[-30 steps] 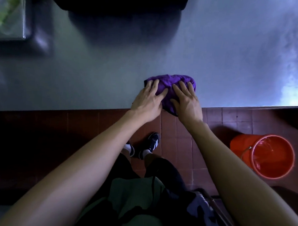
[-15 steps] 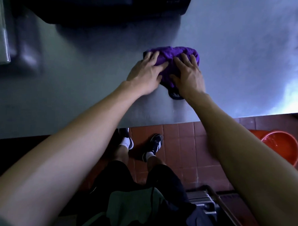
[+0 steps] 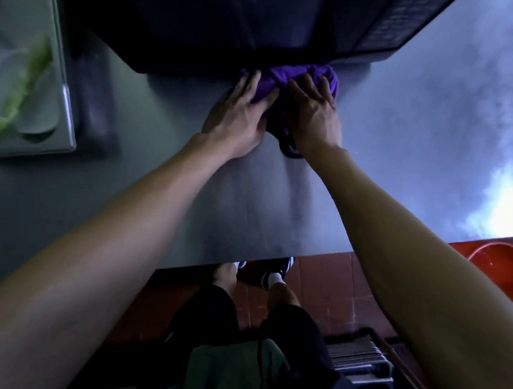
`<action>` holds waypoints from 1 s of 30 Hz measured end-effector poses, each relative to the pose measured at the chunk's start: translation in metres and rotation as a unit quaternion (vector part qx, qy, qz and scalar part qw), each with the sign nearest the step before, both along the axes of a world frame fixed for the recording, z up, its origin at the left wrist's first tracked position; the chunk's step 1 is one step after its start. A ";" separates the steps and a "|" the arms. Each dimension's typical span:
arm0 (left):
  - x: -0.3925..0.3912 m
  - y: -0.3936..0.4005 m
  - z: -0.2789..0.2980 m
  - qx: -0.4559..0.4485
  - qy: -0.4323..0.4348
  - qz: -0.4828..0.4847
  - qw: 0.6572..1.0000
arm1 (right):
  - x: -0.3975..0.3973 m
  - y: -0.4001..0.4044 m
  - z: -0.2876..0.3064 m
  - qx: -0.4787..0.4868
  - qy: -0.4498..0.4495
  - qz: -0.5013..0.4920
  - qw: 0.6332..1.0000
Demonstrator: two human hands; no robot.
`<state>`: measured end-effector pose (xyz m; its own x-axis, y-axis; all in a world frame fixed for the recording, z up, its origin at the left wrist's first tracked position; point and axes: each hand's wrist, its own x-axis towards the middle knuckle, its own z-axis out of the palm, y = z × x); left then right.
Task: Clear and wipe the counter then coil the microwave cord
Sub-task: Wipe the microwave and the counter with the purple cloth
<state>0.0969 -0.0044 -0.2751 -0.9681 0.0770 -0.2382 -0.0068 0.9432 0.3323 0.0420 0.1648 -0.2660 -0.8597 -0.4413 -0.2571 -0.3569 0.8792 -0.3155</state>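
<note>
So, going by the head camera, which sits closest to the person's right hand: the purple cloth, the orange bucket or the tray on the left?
1. Purple cloth: right under the right hand, pressed against the microwave.
2. Orange bucket: on the floor, lower right.
3. Tray: far left on the counter.

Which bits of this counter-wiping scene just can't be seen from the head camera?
- Microwave: top cut off by the frame edge; its cord is nowhere in view.
- Purple cloth: mostly covered by the left hand and right hand.
- Orange bucket: cut by the right edge and the forearm.
- Tray contents: blurred.
</note>
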 end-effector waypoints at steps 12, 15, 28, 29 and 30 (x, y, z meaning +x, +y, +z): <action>0.087 -0.100 0.014 0.004 0.025 0.097 0.995 | 0.059 -0.116 0.002 0.009 -0.027 0.094 0.995; 0.122 -0.106 0.015 -0.004 0.028 0.114 0.993 | 0.090 -0.126 0.000 0.009 -0.041 0.117 0.992; 0.244 0.009 0.018 -0.038 0.008 0.189 0.981 | 0.215 -0.013 0.010 0.035 -0.009 0.178 0.983; 0.249 0.023 0.018 -0.040 0.005 0.187 0.981 | 0.222 0.002 0.010 0.036 -0.005 0.178 0.983; 0.254 0.037 0.018 -0.041 0.004 0.183 0.982 | 0.228 0.016 0.010 0.033 -0.001 0.179 0.983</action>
